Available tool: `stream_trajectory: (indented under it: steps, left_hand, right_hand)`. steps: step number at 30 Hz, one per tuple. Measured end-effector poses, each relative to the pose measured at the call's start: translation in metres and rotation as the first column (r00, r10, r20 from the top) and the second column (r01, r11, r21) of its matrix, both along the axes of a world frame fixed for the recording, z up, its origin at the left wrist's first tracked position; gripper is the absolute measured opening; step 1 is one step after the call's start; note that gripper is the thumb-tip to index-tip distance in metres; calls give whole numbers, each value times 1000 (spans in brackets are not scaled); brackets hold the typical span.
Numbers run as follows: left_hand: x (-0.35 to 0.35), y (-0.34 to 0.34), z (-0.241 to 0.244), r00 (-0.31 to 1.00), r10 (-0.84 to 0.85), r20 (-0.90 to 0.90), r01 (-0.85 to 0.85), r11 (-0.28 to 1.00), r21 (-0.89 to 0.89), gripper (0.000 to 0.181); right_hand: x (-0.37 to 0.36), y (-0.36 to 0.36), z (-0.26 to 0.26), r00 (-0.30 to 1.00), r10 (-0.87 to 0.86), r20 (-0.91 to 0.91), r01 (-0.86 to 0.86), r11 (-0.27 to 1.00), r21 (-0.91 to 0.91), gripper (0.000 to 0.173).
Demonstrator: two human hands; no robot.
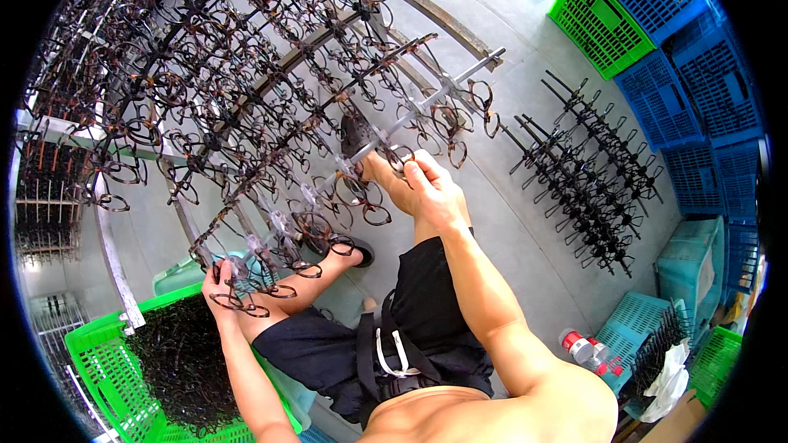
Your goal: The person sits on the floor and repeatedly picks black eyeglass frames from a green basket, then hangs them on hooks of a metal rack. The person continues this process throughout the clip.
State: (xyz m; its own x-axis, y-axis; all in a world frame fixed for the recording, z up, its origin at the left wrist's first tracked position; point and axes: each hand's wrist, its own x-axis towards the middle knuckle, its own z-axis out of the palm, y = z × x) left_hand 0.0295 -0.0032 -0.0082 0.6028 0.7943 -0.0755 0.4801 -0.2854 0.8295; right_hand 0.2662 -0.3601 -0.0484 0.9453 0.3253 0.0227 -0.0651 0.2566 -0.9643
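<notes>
A metal rod (437, 96) with clear clips runs diagonally before me, with dark tortoiseshell eyeglass frames (363, 197) hanging from it. Near the middle of the rod, the thumb and fingers of my right hand (434, 187) pinch a tortoiseshell eyeglass frame (400, 157). My left hand (220, 289) is at the rod's lower left end, beside a clip and the eyeglass frame (240, 304) hanging there; its fingers are partly hidden, so its grip is unclear. Many more frames (246, 74) hang on rods behind, filling the upper left.
A green crate (111, 351) full of dark eyeglass parts stands at lower left. Black racks (578, 178) lie on the floor at right. Blue crates (659, 98) and a green crate (600, 21) are stacked along the right. Plastic bottles (578, 344) stand near a teal crate (628, 326).
</notes>
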Motion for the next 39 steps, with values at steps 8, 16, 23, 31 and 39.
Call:
stream_trajectory:
  steps: [8, 16, 23, 31, 39]
  left_hand:
    - [-13, 16, 3, 918, 246, 311, -34, 829, -558, 33]
    - [-20, -16, 28, 822, 212, 528, 174, 790, -588, 28]
    - [-16, -28, 37, 836, 248, 489, 18, 879, -477, 17]
    - [-8, -17, 32, 845, 240, 478, -10, 901, -434, 18]
    - [2, -14, 44, 879, 246, 409, -56, 904, -424, 17]
  right_hand:
    - [11, 18, 39, 995, 45, -89, -25, 977, 214, 21]
    - [7, 10, 31, 989, 91, -119, -58, 965, 254, 35]
    - [0, 27, 18, 985, -52, -164, 113, 914, 389, 29]
    - [8, 39, 13, 989, -112, -99, 145, 875, 462, 23]
    - [18, 55, 38, 969, -218, -112, 245, 889, 387, 15]
